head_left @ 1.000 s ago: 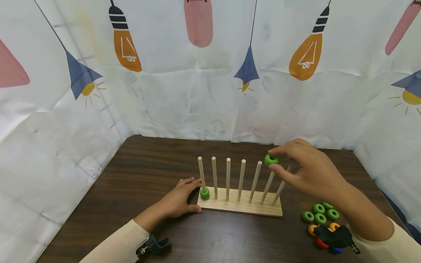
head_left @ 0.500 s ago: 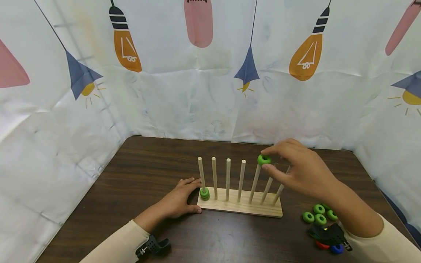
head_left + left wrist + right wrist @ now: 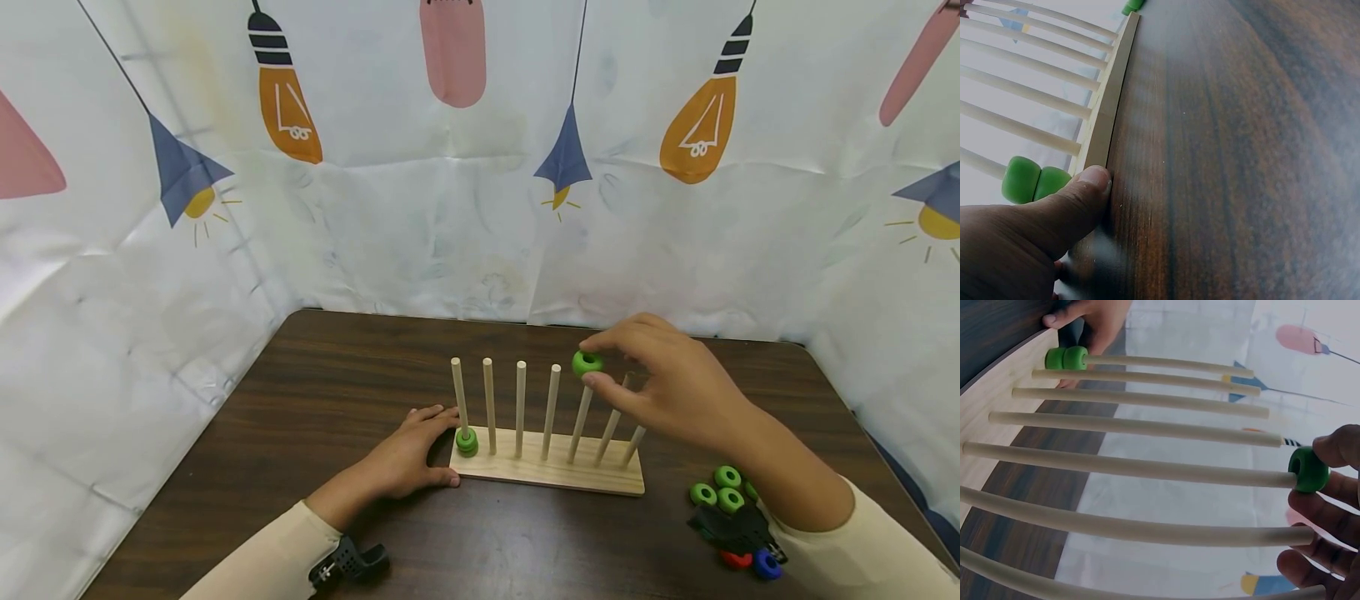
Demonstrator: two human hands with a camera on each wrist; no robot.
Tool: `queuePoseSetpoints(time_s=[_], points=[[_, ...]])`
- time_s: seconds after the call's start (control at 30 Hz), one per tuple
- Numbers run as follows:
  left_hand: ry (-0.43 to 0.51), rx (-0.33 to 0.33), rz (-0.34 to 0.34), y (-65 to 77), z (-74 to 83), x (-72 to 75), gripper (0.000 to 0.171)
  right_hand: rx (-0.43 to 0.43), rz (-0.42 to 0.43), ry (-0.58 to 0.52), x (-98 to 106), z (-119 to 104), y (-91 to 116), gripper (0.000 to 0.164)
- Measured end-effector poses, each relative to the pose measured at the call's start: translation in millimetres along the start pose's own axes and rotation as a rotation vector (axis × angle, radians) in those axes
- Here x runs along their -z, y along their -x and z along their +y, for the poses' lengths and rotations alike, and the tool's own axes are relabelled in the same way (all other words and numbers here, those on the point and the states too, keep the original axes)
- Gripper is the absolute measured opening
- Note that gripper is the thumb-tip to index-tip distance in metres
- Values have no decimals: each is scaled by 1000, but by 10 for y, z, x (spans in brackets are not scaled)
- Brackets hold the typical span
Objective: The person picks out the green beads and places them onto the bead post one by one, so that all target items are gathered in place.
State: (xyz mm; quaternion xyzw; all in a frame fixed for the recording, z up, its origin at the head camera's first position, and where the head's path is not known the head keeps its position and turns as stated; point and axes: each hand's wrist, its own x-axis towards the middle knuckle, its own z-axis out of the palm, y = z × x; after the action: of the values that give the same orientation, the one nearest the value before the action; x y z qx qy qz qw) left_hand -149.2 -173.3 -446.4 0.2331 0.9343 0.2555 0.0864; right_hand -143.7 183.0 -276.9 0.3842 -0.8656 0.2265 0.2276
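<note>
A wooden peg board [image 3: 540,469] with a row of upright pegs sits on the table. My left hand [image 3: 401,457] grips its left end, thumb on the front edge and fingers behind. Two green rings [image 3: 1020,179] are stacked at the foot of the leftmost peg, close to that thumb [image 3: 1075,203]. Between thumb and fingertips my right hand [image 3: 671,383] pinches another green ring [image 3: 578,365]. This ring is right at the top of the third peg from the right; in the right wrist view the peg's tip meets the held ring [image 3: 1314,472].
Several loose green rings [image 3: 702,495] lie on the dark wooden table [image 3: 345,367], right of the board. A red ring [image 3: 736,561] and a blue ring [image 3: 767,566] lie nearer, partly behind the right wrist's black strap [image 3: 731,528]. Printed cloth [image 3: 450,225] hangs behind.
My right hand has moved left with the green ring, from above the second peg from the right to the third peg's top. My left hand and the board have stayed put.
</note>
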Motion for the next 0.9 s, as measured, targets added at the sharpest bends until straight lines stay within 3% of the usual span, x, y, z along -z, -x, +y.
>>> queuePoseSetpoints(time_s=[0.4, 0.9], points=[[-1, 0, 0, 5, 6, 6, 76, -25, -22, -25, -60, -59, -55, 30], [-6, -7, 1, 2, -3, -1, 76, 16, -3, -56, -136, -91, -141, 30]])
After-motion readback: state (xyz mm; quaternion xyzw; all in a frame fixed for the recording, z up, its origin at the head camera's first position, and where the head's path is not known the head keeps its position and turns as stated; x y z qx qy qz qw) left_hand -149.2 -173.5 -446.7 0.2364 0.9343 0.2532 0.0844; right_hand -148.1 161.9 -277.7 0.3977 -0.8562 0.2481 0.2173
